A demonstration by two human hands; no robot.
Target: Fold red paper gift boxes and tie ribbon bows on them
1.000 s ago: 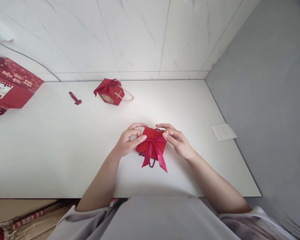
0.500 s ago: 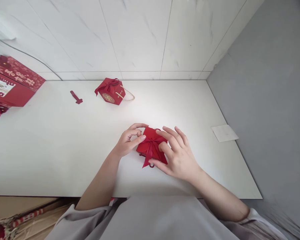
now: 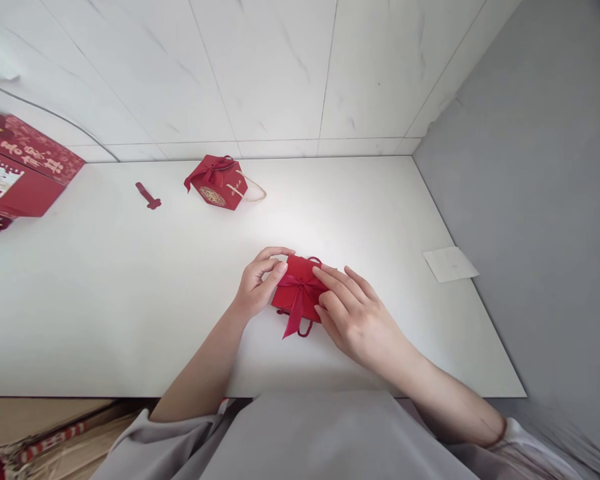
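Note:
A small red gift box (image 3: 286, 297) with a dark red satin bow (image 3: 301, 285) tied on top sits on the white table in front of me. Dark red cord loops stick out at its far and near sides. My left hand (image 3: 260, 283) grips its left side, thumb on the upper edge and the curled fingers behind. From the right, my right hand (image 3: 353, 310) holds the box, with its index fingertip on the top near the bow and its thumb low at the right side. The right part of the box is hidden under that hand.
Farther back stands a red hexagonal gift box (image 3: 217, 183) with a ribbon and gold cord handle. Left of it lies a dark red paper tag (image 3: 147, 196). Larger red boxes (image 3: 30, 167) stand far left. A white paper (image 3: 450, 265) overlaps the table's right edge.
My right thumb has moved up from the hanging ribbon end to the box's right side, and the right fingers have drawn together. My left hand stays at the left side.

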